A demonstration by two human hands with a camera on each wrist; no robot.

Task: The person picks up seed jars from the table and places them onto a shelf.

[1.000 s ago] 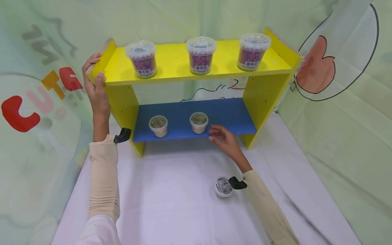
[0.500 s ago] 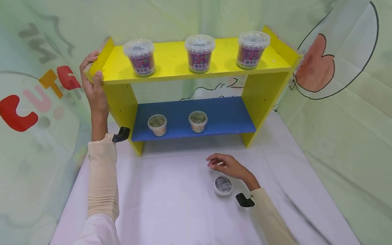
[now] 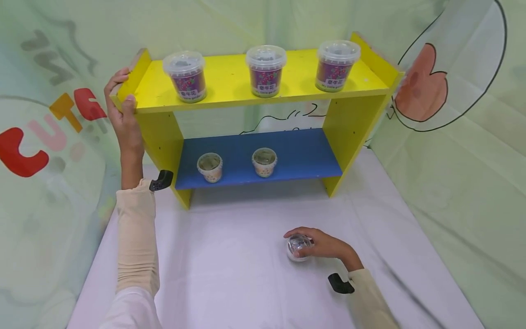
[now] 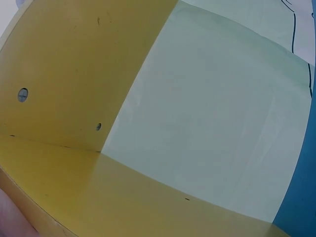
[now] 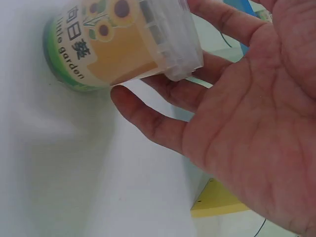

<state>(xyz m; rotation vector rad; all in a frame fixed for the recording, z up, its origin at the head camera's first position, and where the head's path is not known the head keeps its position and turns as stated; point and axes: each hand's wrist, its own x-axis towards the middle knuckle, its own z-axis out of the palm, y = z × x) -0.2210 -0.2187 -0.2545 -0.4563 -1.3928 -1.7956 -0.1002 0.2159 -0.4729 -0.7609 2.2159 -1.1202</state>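
My left hand (image 3: 126,125) grips the upper left corner of a small yellow shelf (image 3: 228,77), thumb on the front edge and fingers over the side panel. In the left wrist view, a finger shows at the lower left beside the yellow panel (image 4: 59,74). On the white cloth in front, my right hand (image 3: 328,246) has its thumb and fingers around a lidded plastic cup (image 3: 297,244). The right wrist view shows that cup's sunflower label (image 5: 108,44) and green base, with fingers passing behind the lid.
Three purple-labelled lidded cups, left (image 3: 189,82), middle (image 3: 266,77) and right (image 3: 334,73), stand on the yellow top. Two smaller cups, left (image 3: 210,168) and right (image 3: 264,163), sit on the blue lower board (image 3: 306,155). Printed green cloth (image 3: 448,183) hangs around.
My right hand has come down from beside the right small cup on the blue board to the cup on the cloth and taken hold of it. The left hand keeps its grip.
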